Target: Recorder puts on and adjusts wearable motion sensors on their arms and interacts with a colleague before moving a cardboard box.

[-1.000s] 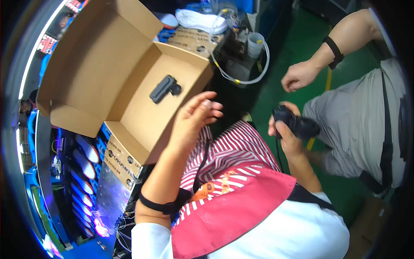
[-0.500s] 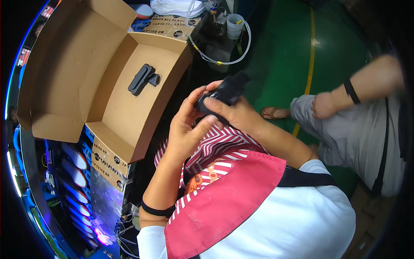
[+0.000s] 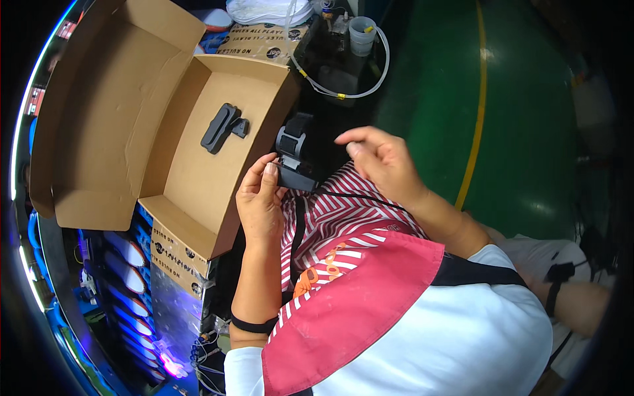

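Note:
My left hand (image 3: 259, 201) grips a black box-shaped device (image 3: 298, 178) by its near end, thumb on top. A grey bracket and a black strap (image 3: 297, 125) rise from the device on its far side. My right hand (image 3: 389, 164) is held apart to the right of it, index finger stretched out, other fingers loosely bent, with nothing seen in it. A similar black device (image 3: 221, 129) with a small clip-like part lies in the open cardboard box (image 3: 181, 175) to the left of my hands.
The box's raised lid (image 3: 99, 125) leans to the left. Beyond it are white shoe-sole-like pieces (image 3: 271, 12) and a plastic cup (image 3: 362, 36) with a clear hose (image 3: 380, 72). Shoes (image 3: 125, 254) line a rack at lower left. Another person's arm (image 3: 581, 307) shows at lower right.
My right hand has let go of the black device and moved off to the right. The device has shifted left, its strap now standing up. The other person has moved lower in view.

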`<state>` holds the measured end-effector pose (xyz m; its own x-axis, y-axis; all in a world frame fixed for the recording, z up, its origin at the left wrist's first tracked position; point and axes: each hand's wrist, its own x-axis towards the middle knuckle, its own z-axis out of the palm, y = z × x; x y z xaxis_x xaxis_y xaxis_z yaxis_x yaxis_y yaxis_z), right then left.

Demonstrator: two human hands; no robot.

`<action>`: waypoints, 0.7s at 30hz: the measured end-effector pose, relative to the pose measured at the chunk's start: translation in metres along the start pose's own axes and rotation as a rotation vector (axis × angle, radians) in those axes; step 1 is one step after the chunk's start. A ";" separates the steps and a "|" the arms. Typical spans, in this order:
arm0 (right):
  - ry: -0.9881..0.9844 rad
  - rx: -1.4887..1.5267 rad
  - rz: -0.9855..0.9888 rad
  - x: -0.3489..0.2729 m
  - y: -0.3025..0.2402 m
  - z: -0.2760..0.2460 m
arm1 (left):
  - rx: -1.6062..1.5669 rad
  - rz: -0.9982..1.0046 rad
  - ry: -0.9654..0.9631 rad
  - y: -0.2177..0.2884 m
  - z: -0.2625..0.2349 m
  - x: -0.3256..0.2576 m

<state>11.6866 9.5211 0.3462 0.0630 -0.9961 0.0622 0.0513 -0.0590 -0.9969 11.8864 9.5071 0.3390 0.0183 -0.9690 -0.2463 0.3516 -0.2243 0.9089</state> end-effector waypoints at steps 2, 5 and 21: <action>-0.162 -0.095 0.057 0.002 -0.001 -0.001 | 0.011 0.020 -0.041 -0.001 0.007 -0.002; -0.190 -0.165 0.002 0.005 0.003 0.005 | 0.032 0.038 -0.109 0.001 0.010 -0.007; -0.188 -0.111 0.004 -0.005 -0.016 0.011 | -0.155 -0.040 -0.074 -0.006 0.009 -0.011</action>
<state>11.6962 9.5282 0.3619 0.2483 -0.9671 0.0553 -0.0593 -0.0721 -0.9956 11.8756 9.5182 0.3391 -0.0653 -0.9658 -0.2510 0.4910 -0.2501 0.8345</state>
